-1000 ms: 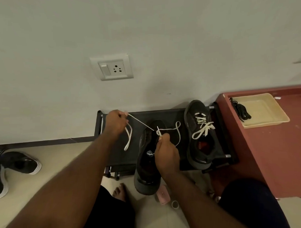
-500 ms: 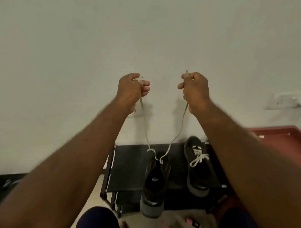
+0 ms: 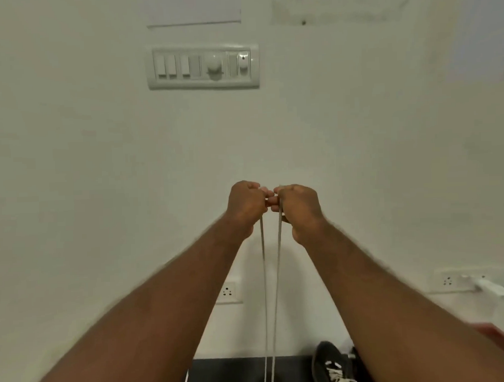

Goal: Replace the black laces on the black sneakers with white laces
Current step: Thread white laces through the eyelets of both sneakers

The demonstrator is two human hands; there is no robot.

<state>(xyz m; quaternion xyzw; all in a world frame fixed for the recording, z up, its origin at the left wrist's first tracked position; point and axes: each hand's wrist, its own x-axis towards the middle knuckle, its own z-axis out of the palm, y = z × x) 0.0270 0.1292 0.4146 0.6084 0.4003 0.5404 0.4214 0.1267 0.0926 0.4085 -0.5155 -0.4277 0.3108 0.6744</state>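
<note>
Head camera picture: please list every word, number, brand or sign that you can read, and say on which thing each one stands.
No text can be read in this picture.
Switch panel: plain switches and a knob, no legible marks.
Paper sheet on the wall: pale and blurred, nothing legible.
Wall socket: no legible marking.
Black sneaker and white lace: no brand or label shows.

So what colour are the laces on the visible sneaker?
White laces on a black sneaker; head view.
</note>
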